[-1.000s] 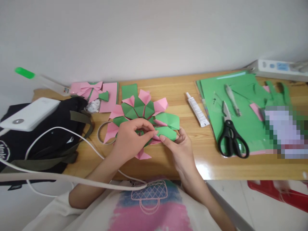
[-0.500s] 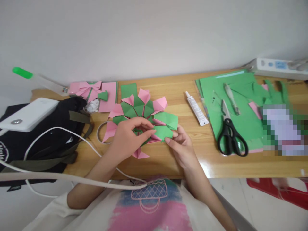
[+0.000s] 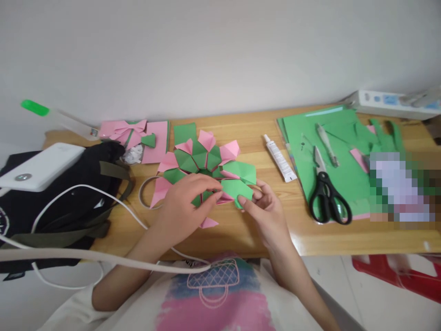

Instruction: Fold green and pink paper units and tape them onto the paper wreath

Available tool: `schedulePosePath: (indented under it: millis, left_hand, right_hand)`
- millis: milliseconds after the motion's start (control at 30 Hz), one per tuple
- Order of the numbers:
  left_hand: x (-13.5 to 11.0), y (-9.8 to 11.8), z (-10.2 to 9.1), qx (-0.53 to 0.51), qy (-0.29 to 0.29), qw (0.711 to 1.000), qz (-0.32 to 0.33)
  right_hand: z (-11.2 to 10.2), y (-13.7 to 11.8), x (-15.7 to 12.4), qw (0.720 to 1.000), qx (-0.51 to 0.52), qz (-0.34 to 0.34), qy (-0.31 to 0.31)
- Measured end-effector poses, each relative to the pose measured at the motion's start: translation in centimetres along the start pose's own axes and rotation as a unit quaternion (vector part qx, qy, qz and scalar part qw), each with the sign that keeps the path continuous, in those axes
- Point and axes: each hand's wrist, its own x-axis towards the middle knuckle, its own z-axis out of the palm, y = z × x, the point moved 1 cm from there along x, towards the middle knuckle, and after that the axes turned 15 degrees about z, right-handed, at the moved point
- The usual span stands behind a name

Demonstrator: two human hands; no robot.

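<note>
A ring-shaped folded paper flower (image 3: 196,156), dark green inside with pink pointed tips, lies on the wooden table in front of me. At its right side are two lighter green folded flaps, the nearer green flap (image 3: 237,189) lying between my hands. My left hand (image 3: 189,197) reaches over the flower, thumb and forefinger pinching the pink and green fold beside that flap. With the thumb on top and fingers beneath, my right hand (image 3: 263,207) grips the flap's outer end. My left hand hides the lower left part of the flower.
A glue tube (image 3: 279,158) lies right of the flower. Black-handled scissors (image 3: 325,193) and a cutter (image 3: 327,145) rest on green paper sheets (image 3: 303,133). At left are a tape roll (image 3: 143,195), pink paper (image 3: 156,142), a black bag (image 3: 93,193), a power bank (image 3: 44,165) and a white cable (image 3: 113,197).
My right thumb has shifted further onto the green flap, and the flap's outer end tips downward. My left hand keeps its pinch at nearly the same spot. The view has moved slightly.
</note>
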Motion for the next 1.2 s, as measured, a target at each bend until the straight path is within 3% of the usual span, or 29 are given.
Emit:
schedulePosePath:
  millis: [233,467,667,967,1200]
  left_hand:
    - [-0.8,0.2,-0.6,0.087,-0.004,0.996,0.023]
    - [-0.4,-0.2,-0.5,0.074,-0.035,0.996,0.046]
    - [-0.2,-0.9,-0.2,0.054,-0.07,0.994,0.057]
    - [-0.4,-1.0,0.1,0.117,-0.117,0.984,0.07]
    - [-0.3,-1.1,0.2,0.103,-0.091,0.988,0.069]
  right_hand:
    - [0.4,-0.5,-0.9,0.999,-0.045,-0.021,-0.021]
    - [1.0,-0.9,-2.3,0.993,-0.081,-0.057,-0.06]
    - [1.5,-0.9,-1.8,0.99,-0.117,-0.078,-0.017]
    - [1.9,-0.7,-0.6,0.984,-0.17,-0.028,0.034]
    - [1.5,-0.8,-1.1,0.986,-0.161,-0.034,0.04]
